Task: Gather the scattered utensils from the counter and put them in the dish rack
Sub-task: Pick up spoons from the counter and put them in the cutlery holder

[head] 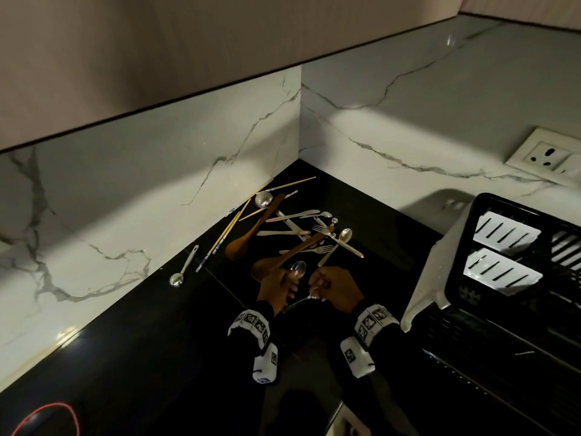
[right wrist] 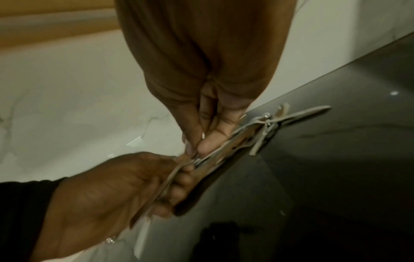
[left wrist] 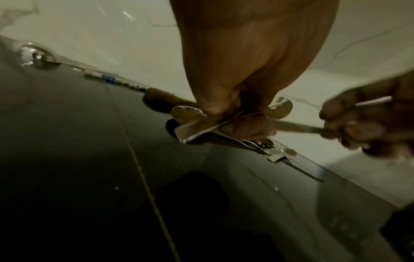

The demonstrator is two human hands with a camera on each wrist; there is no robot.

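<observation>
Gripping a metal spoon (head: 298, 269) with curled fingers, the left hand (head: 276, 286) holds it so the bowl sticks up past the knuckles, just in front of the heap of utensils (head: 292, 228) strewn over the black counter (head: 157, 341) in the corner. Beside it, almost touching, the right hand (head: 334, 286) pinches a thin metal handle (head: 306, 298) that slants down towards the left wrist. One lone spoon (head: 184, 269) lies apart to the left near the marble wall (head: 125, 184), and the dish rack (head: 515, 265) stands well apart on the right, with no utensils visible in it.

From the head view the wooden spoons (head: 251, 234), forks and chopsticks can be told apart; the wrist views show them only as a blur. The left wrist view shows the left hand (left wrist: 241, 70) closed on more than one flat metal handle (left wrist: 197, 129), with the right hand (left wrist: 367, 124) at the frame's edge holding its own piece. The right wrist view shows the right hand's fingertips (right wrist: 208, 143) pressed together on metal right above the left hand (right wrist: 107, 198), which wears a ring (right wrist: 110, 240)
</observation>
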